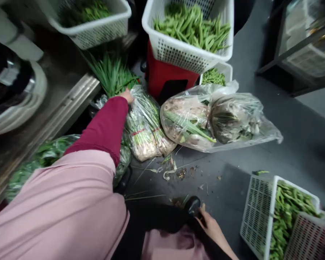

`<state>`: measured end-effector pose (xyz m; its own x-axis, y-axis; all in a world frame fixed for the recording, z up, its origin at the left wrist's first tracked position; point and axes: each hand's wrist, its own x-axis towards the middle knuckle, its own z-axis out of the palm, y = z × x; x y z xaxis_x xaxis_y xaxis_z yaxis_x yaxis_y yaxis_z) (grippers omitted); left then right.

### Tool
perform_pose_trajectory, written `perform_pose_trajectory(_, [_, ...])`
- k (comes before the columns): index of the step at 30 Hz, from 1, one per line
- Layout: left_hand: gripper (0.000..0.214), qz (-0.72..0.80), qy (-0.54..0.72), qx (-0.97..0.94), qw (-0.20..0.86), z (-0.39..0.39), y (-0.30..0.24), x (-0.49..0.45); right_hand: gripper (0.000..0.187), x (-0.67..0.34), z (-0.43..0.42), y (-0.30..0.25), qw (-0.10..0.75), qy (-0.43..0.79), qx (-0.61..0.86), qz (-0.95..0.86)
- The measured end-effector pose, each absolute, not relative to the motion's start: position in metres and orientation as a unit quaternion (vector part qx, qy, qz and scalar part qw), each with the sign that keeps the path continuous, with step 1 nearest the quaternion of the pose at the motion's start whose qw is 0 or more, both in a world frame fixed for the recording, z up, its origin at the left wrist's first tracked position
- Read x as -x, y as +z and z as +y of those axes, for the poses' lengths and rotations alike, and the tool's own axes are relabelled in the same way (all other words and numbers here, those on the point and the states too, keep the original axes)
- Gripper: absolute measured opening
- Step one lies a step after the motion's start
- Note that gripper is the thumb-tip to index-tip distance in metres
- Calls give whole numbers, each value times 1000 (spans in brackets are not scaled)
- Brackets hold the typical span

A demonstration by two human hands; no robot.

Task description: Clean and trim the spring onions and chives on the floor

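Note:
My left hand (127, 95), in a dark red sleeve, reaches forward to the top of a clear plastic bag of bundled green onions (146, 126) lying on the floor; its fingers are hidden behind the bag. My right hand (209, 224) hangs low near my knee, fingers curled beside a black shoe tip (193, 206), holding nothing I can make out. A second clear bag of leafy vegetables (213, 121) lies just right of the onion bag.
A white basket of green beans (189, 29) sits on a red crate (165, 77). Another white basket of beans (284, 213) stands at lower right. A third basket (92, 21) rests on a steel counter (62, 101) at left. Vegetable scraps litter the dark floor (184, 173).

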<state>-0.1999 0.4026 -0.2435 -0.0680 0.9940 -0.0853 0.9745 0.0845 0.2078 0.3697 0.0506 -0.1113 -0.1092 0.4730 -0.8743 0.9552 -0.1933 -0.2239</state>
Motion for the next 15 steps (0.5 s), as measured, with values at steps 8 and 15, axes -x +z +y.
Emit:
perform_pose_trajectory(8, [49, 828, -59, -523, 194, 391, -224, 197, 48, -379, 60, -106, 197, -494, -613, 584])
perform_pose_trajectory(15, [36, 822, -5, -533, 203, 338, -135, 155, 46, -378, 37, -94, 72, -453, -583, 671])
